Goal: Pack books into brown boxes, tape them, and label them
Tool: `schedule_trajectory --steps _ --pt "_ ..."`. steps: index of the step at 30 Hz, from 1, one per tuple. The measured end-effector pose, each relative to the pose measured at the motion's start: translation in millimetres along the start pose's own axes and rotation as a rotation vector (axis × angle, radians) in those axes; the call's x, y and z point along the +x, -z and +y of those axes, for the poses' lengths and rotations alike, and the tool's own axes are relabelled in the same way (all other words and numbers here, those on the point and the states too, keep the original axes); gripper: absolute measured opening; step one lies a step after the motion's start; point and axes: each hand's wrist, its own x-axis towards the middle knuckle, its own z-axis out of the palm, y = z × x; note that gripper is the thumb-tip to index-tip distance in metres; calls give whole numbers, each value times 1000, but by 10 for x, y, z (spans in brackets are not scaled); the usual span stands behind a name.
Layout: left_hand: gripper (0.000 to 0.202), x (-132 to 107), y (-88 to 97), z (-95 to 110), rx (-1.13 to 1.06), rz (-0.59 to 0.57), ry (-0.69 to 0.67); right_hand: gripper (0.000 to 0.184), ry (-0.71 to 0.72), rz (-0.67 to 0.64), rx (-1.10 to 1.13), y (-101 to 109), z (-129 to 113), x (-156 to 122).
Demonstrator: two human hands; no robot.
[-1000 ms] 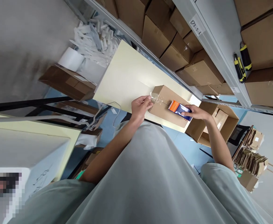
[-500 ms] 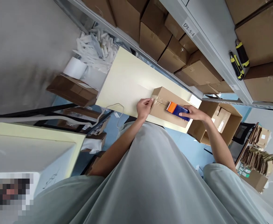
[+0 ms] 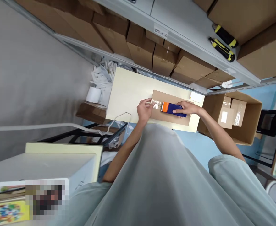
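A small brown cardboard box lies flat on a cream tabletop. My left hand is at the box's left end, its fingers bent against the edge beside a shiny strip of clear tape. With fingers and thumb wrapped round its blue body, my right hand grips a tape dispenser. The dispenser's orange, toothed end points left over the top of the box, close to the strip. My left fingertips are partly hidden at the box edge.
A large open carton with smaller boxes inside stands right of the table. Behind is a shelf with cartons and two yellow-black utility knives. A white roll is at the left; a white cable runs toward the table.
The camera view has turned, so the table and shelf look more level. My left hand stays at the box's left end, and the dispenser remains over the box top in my right hand.
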Motion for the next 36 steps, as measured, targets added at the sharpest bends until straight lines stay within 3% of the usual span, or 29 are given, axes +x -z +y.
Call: schedule_trajectory --steps 4,8,11,14,19,22,24,28,31,36 --pt "43 26 -46 -62 -144 65 165 59 -14 -16 78 -31 73 12" --pt "30 -45 -83 -73 -80 130 157 56 17 19 92 -47 105 -12" --pt "27 -80 -111 -74 -30 168 143 53 -1 46 -18 9 201 -157" --pt "27 -78 -132 -92 -12 193 134 55 -52 52 -85 147 414 -554" --pt "29 -57 -146 -109 25 207 142 66 -196 17 -70 494 865 -1562" --pt "31 -57 -155 -69 50 210 163 65 -226 56 -66 672 1154 -1877" --pt "31 -63 -168 -24 54 226 172 60 -225 127 -66 750 1360 -1869" --pt "32 -72 -208 59 41 266 187 54 -215 248 -48 846 1721 -1597" --pt "30 -70 -232 85 15 287 195 57 -211 214 -51 899 1878 -1453" --pt "29 -70 -240 99 -5 293 195 64 -204 175 -3 986 1972 -1438"
